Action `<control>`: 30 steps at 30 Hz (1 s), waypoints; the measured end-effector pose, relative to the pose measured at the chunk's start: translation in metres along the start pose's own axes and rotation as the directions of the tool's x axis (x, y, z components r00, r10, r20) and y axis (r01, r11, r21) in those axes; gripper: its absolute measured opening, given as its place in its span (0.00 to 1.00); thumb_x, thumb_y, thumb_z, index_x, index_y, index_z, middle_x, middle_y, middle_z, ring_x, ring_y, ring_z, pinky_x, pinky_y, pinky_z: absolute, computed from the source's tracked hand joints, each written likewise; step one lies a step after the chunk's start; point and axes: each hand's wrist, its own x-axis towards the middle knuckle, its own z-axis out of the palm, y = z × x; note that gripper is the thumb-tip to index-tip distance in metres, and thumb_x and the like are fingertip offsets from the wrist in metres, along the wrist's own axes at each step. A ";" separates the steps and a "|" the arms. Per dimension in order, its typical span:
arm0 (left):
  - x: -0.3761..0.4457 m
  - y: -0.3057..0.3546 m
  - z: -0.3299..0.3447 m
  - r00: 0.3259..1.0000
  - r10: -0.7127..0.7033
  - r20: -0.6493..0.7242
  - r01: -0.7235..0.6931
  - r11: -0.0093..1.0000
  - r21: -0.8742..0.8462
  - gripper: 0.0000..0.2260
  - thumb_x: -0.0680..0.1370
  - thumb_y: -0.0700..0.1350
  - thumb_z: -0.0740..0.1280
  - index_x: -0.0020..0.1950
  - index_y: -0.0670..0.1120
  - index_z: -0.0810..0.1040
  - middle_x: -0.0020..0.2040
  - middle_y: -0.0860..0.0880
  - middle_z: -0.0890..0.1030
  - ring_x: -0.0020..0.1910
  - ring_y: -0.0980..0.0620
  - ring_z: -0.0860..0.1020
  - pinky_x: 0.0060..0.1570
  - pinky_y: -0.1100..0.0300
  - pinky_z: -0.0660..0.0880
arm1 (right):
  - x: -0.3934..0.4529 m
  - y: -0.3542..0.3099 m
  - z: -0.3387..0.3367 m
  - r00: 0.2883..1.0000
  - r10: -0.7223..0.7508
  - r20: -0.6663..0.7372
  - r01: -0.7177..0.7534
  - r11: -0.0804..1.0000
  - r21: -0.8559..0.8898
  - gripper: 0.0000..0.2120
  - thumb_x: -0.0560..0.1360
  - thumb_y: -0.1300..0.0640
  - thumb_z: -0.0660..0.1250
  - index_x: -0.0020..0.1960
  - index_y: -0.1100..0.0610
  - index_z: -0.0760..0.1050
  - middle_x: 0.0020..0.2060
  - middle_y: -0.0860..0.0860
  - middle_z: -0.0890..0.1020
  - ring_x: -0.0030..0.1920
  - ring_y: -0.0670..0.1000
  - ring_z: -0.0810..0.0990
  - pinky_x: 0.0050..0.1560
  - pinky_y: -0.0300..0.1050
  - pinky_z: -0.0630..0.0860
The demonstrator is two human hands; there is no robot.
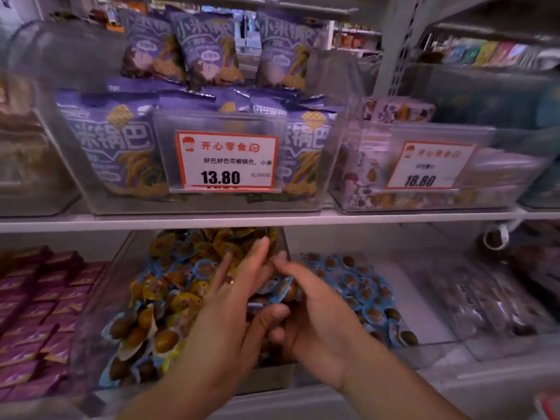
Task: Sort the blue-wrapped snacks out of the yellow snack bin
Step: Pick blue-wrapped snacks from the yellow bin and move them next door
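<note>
A clear bin (100, 301) on the lower shelf holds a mix of yellow-wrapped snacks (188, 301) and blue-wrapped snacks (203, 268). My left hand (230, 301) reaches over this bin with its fingers stretched out, a ring on one finger. My right hand (315, 316) is beside it at the bin's right wall, its fingers curled round several blue-wrapped snacks (280, 287). Right of this bin, a second clear bin (424, 313) holds only blue-wrapped snacks (363, 289).
Above, a white shelf edge (272, 221) carries a clear bin of purple snack bags (115, 137) with a price tag (225, 160) reading 13.80, and another bin with a price tag (430, 166) reading 18.80. Purple-red packets (39, 313) fill the lower left.
</note>
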 end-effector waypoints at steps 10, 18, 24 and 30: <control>0.011 0.007 0.010 0.973 0.007 0.230 -0.083 0.943 0.323 0.29 0.82 0.63 0.46 0.80 0.50 0.53 0.80 0.50 0.58 0.79 0.50 0.56 0.73 0.52 0.55 | -0.004 -0.024 -0.037 0.941 -0.219 -0.259 0.205 0.975 -0.082 0.09 0.74 0.68 0.68 0.53 0.62 0.83 0.40 0.58 0.85 0.32 0.48 0.81 0.25 0.36 0.75; 0.009 -0.017 0.011 0.984 -0.097 0.148 0.048 0.950 0.309 0.16 0.82 0.52 0.59 0.68 0.54 0.76 0.68 0.57 0.74 0.68 0.53 0.72 0.65 0.51 0.71 | 0.047 -0.080 -0.126 0.813 -0.251 -0.525 0.172 0.965 -0.196 0.07 0.80 0.56 0.63 0.52 0.59 0.77 0.50 0.59 0.82 0.40 0.56 0.81 0.38 0.50 0.78; 0.004 -0.032 -0.021 0.994 -0.112 -0.016 0.112 0.954 0.277 0.09 0.76 0.44 0.67 0.50 0.53 0.86 0.45 0.59 0.83 0.45 0.56 0.81 0.44 0.63 0.75 | 0.060 -0.091 -0.147 0.719 -0.402 -0.568 0.081 0.859 -0.505 0.15 0.81 0.51 0.59 0.61 0.56 0.79 0.58 0.54 0.83 0.53 0.47 0.79 0.48 0.48 0.69; -0.012 -0.042 -0.085 0.935 -0.209 -0.286 0.279 0.932 0.231 0.08 0.75 0.49 0.65 0.50 0.55 0.83 0.38 0.57 0.82 0.36 0.58 0.79 0.38 0.59 0.75 | 0.047 -0.066 -0.091 0.584 -0.733 -0.348 0.317 0.601 -0.734 0.11 0.77 0.67 0.62 0.47 0.57 0.82 0.45 0.57 0.86 0.42 0.48 0.85 0.37 0.33 0.78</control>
